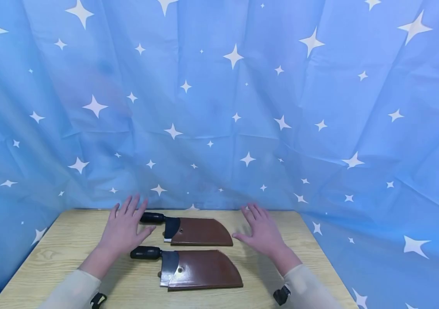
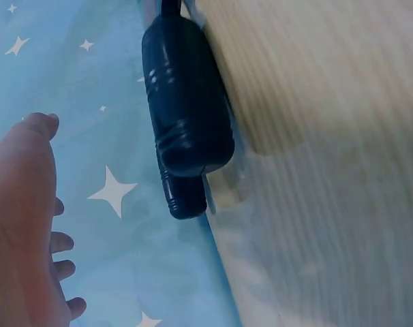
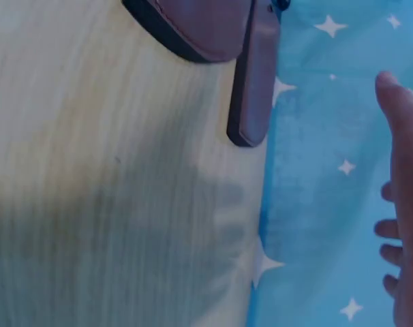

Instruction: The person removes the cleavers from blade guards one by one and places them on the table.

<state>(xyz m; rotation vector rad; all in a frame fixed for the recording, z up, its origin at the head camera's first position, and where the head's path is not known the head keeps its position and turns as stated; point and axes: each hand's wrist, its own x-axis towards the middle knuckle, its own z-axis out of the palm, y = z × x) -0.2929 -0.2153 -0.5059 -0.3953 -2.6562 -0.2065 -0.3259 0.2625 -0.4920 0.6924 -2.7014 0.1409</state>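
- Your left hand [image 1: 124, 229] is up over the left part of the table [image 1: 68, 253], with its fingers straight and spread.
- Its thumb points in toward the middle, near the black handles [image 1: 146, 252] of two knives.
- Your right hand [image 1: 262, 231] is over the right part, with its fingers straight too.
- Its thumb points in at the round end of the far knife [image 1: 200, 232].
- Your two hands are well apart, one on each side of the knives.
- The near knife [image 1: 194, 271] lies flat in the middle of the table, just in front of the far knife, and there is a small gap between them.
- Both knives sit in brown covers [image 1: 211, 274], and both handles point left.
- Each cover has a dark strap [image 1: 169, 262] by the handle and a small round button [image 1: 181, 269].
- You have pale sleeves [image 1: 74, 289] and black bands [image 1: 281, 295] at your wrists.
- Blue cloth [image 1: 219, 103] with white stars hangs behind the table.
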